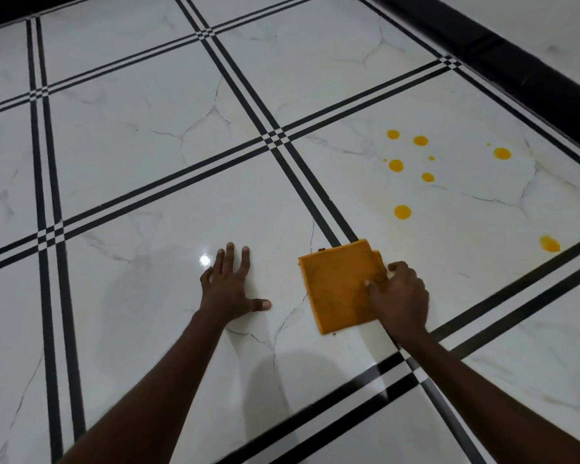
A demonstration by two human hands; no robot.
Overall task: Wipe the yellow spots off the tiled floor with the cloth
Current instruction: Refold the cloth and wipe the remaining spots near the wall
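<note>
From the head camera we look down on a glossy white marble-patterned tiled floor (148,145) crossed by double black lines; our left hand (230,286) lies flat on a near tile, fingers spread, grasping nothing; just right of it our right hand (397,296) presses on the right edge of a folded orange cloth (335,289), fingers curled down onto it, the cloth flat on the floor at the tile border; the yellow spots (402,212) are scattered over the tile farther right, apart from the cloth; a black skirting (516,58) runs along the far right.
</note>
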